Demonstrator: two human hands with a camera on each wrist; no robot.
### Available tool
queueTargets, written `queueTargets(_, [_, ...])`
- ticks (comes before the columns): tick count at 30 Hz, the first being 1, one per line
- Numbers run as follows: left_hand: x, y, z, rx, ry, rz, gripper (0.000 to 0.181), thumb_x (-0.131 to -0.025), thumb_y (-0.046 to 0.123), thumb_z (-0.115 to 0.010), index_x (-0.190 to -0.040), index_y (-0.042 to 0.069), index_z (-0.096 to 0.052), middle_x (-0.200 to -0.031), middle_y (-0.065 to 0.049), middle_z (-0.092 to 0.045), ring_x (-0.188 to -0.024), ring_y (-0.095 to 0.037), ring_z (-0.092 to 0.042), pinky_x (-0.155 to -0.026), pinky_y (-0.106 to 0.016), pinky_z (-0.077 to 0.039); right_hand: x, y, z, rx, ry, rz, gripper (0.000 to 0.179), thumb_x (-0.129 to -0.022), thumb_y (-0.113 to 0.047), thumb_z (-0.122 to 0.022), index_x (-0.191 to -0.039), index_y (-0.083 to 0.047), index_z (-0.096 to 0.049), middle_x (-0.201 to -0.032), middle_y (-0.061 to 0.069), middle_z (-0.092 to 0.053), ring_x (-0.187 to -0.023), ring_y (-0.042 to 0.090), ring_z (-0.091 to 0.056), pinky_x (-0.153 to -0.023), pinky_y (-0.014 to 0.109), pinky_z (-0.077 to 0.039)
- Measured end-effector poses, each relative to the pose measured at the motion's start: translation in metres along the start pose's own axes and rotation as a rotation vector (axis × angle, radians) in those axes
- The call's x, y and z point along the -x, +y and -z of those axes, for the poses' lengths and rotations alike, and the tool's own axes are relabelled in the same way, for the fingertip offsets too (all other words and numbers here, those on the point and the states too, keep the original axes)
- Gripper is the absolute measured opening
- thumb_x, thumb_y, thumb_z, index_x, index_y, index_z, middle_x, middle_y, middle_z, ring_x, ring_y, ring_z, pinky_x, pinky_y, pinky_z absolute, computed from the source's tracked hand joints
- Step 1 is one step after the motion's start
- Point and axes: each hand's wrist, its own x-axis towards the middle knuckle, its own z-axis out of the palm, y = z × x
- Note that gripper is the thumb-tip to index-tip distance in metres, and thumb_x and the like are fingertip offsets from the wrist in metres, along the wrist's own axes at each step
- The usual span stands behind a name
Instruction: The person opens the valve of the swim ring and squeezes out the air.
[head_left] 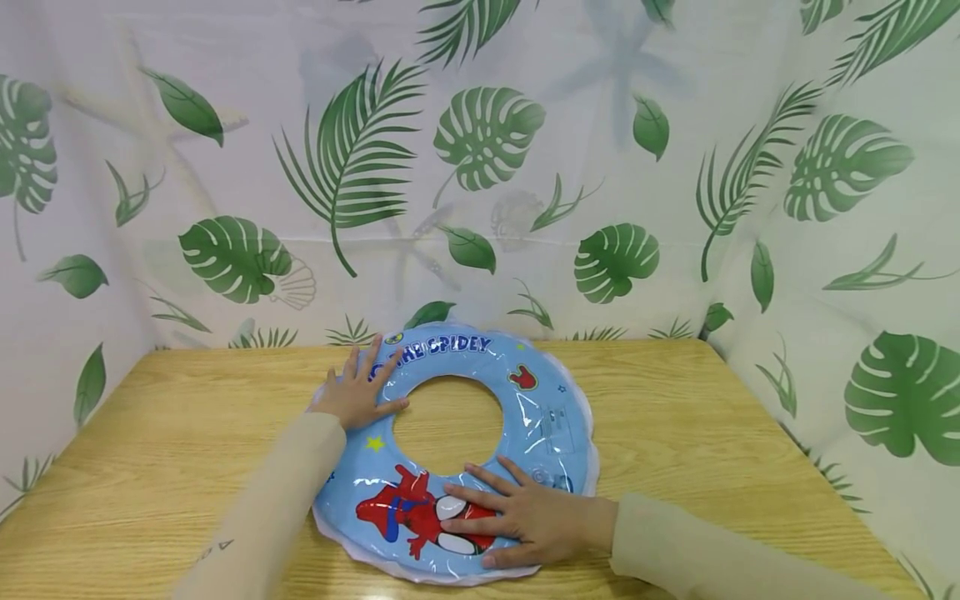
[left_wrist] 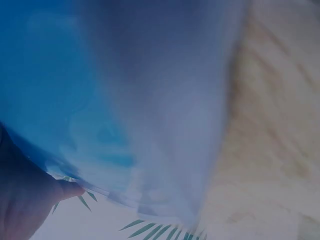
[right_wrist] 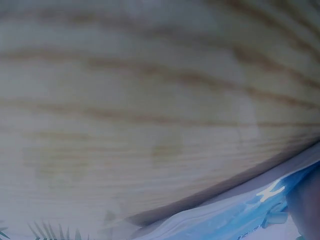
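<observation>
In the head view, one left hand (head_left: 356, 398) and one right hand (head_left: 534, 518), fingers spread, rest on one swim ring (head_left: 542, 379) on a table (head_left: 667, 433) before leaf-printed cloth (head_left: 678, 196); the left wrist view shows the ring's blurred edge, the right mostly wood grain.

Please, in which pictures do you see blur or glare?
Head view: mostly sharp, with white glare on the inflatable swim ring; left wrist view: dim, the ring's pale edge heavily blurred; right wrist view: hazy, the wooden table out of focus.
</observation>
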Motion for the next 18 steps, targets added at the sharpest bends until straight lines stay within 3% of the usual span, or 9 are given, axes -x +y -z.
queueTargets(4, [-0.001,0.002,-0.002,0.025,-0.052,0.009,0.080,-0.086,0.064,-0.040,-0.148,0.029,-0.004,-0.155,-0.009,0.010,-0.139,-0.043,0.001,-0.101,-0.070,-0.013,0.000,0.000,0.000,-0.001,-0.005,-0.006,0.054,-0.092,-0.061,-0.021,-0.142,-0.048,-0.004,-0.153,-0.016,0.013,-0.142,0.024,0.014,-0.107,0.063,0.002])
queueTargets(9, [0.004,0.008,0.006,0.053,-0.137,0.019,0.076,-0.089,0.061,-0.038,-0.148,0.026,-0.006,-0.155,-0.010,0.006,-0.139,-0.043,0.005,-0.102,-0.070,-0.005,0.000,0.001,-0.001,-0.004,-0.002,-0.001,0.054,-0.092,-0.060,-0.021,-0.142,-0.048,-0.004,-0.153,-0.016,0.012,-0.142,0.024,0.014,-0.107,0.064,0.001])
queueTargets(18, [0.008,0.013,0.014,0.082,-0.204,0.026,0.068,-0.092,0.054,-0.037,-0.148,0.024,-0.012,-0.155,-0.012,-0.001,-0.138,-0.045,0.005,-0.102,-0.070,-0.002,-0.001,0.000,-0.001,0.002,-0.003,-0.003,0.055,-0.092,-0.060,-0.021,-0.142,-0.048,-0.003,-0.153,-0.016,0.012,-0.142,0.023,0.014,-0.106,0.064,0.000])
